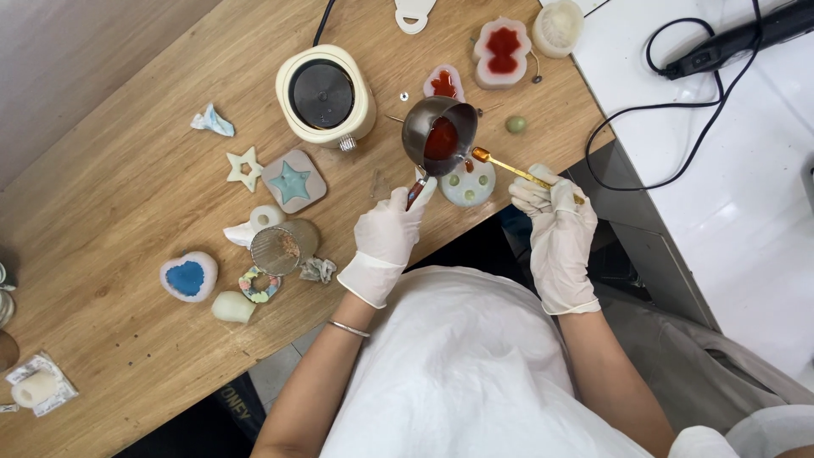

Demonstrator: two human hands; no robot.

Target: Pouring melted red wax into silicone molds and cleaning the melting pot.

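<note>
1. Left hand (388,231): grip closed on the handle of a metal pot (439,134) of red liquid, tilted toward 5 o'clock over a pale round mould (468,184).
2. Right hand (555,222): pinches a gold spoon (509,166), long axis 10-to-4 o'clock.
3. Cream warmer (326,95) at 9 o'clock of the pot; desk (127,195) edge just below the mould.

white loop-shaped piece (415,14) cut off at top edge, pot handle (414,194) hidden by left hand (388,231)
</note>
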